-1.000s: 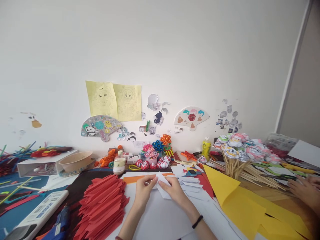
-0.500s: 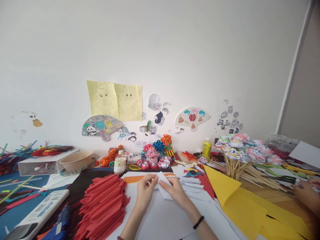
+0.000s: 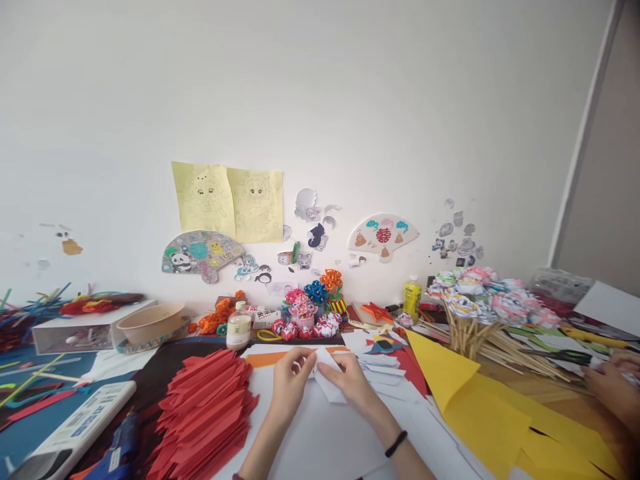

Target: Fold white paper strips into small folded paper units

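Observation:
Between my two hands is a small folded piece of white paper [image 3: 330, 387], held above a large white sheet [image 3: 320, 440]. My left hand [image 3: 294, 373] pinches its upper left edge with thumb and forefinger. From the other side my right hand [image 3: 347, 380] grips it, thumb lying on the paper's face. A pile of folded red paper strips [image 3: 205, 407] lies left of my left forearm. Folded white paper pieces [image 3: 383, 373] are stacked just right of my right hand. Orange paper [image 3: 265, 360] shows behind my left hand.
Yellow sheets [image 3: 485, 420] spread at the right, near another person's hand [image 3: 613, 387]. Wooden sticks with paper flowers [image 3: 470, 333] stand behind them. A glue bottle [image 3: 239, 327] and pipe-cleaner flowers [image 3: 303, 303] line the wall. At left lie a blue glue gun [image 3: 117, 447] and a white box [image 3: 80, 420].
Both hands keep their pinch on the white paper, with barely any movement. The whole view has shifted very slightly.

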